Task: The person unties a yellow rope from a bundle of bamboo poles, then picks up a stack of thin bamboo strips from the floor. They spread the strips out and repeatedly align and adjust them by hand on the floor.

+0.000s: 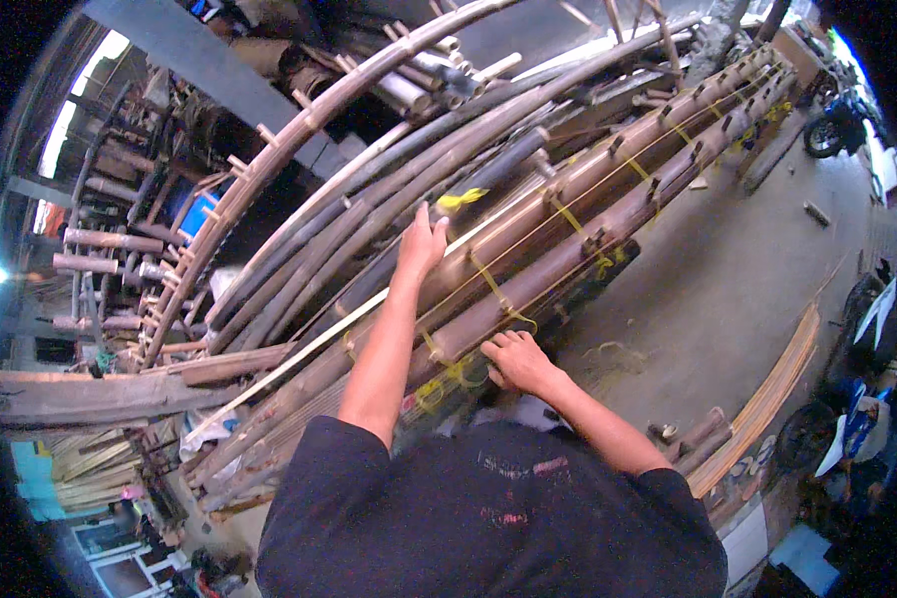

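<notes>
Two long brown bamboo poles (468,334) lie side by side on a slant before me, tied at intervals with yellow straps (488,276). My left hand (424,247) reaches over to their far side, its finger and thumb stretched and apart beside a thin pale bamboo strip (339,327). Just past its fingertips is a bright yellow strip of ribbon (461,199); I cannot tell whether they touch. At the near edge of the closer pole my right hand (520,361) has its fingers curled, near a loose yellow strap end. What lies inside those fingers is hidden.
Dark bent poles (389,214) lie stacked beyond, under a curved bamboo rail with pegs (299,120). Bamboo slats (767,399) lie on the concrete floor (708,269) at right, near short bamboo pieces (703,439). A motorcycle (835,125) stands at far right.
</notes>
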Available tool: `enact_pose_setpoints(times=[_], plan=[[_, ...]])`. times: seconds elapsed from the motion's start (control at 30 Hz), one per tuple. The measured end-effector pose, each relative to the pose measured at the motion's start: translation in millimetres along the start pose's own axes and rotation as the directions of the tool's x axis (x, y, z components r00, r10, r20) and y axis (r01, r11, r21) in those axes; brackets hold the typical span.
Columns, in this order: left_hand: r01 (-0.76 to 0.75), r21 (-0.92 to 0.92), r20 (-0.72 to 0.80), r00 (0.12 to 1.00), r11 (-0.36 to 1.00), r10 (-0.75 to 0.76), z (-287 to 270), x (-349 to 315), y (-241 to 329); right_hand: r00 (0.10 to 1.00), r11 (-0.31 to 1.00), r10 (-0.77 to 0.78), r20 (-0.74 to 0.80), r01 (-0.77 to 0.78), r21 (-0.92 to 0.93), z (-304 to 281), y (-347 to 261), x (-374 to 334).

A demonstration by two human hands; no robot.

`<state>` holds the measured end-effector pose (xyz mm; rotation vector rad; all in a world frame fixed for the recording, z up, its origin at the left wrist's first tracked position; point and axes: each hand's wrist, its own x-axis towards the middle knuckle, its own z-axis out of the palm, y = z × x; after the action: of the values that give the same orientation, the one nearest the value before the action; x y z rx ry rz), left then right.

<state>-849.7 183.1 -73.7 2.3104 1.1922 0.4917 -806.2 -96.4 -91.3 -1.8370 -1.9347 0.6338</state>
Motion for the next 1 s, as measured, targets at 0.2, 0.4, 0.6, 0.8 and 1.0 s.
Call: enact_pose_setpoints(times=[0.2,0.4,0.6,0.8,1.0], plan=[[0.014,0.249,0.559,0.814,0.968,-0.156,-82,-123,-71,0.784,-0.691,0.115,0.610,-0.379,0.616,51,-71,11],[-0.027,0.176,0.227,0.974,0.984,-0.014,-32,-172,-97,0.803,0.581,0.531,-0.271,-0.112,0.806,62,-126,126],[0.086,-0.039,0.321,0.945,0.995,-0.069,-43,-166,-76,0.922,0.928,0.081,-0.378,-0.208,-0.308,5,-59,197],[-0.062,0.008,0.100,0.993,0.998,0.060,-48,-169,-121,0.972,0.538,-0.229,0.049,0.085,0.838,-60,-105,133],[0.069,-0.241,0.164,0.986,0.968,-0.029,-62,-154,-55,0.985,0.865,-0.152,-0.084,0.174,0.470,72,-69,37]])
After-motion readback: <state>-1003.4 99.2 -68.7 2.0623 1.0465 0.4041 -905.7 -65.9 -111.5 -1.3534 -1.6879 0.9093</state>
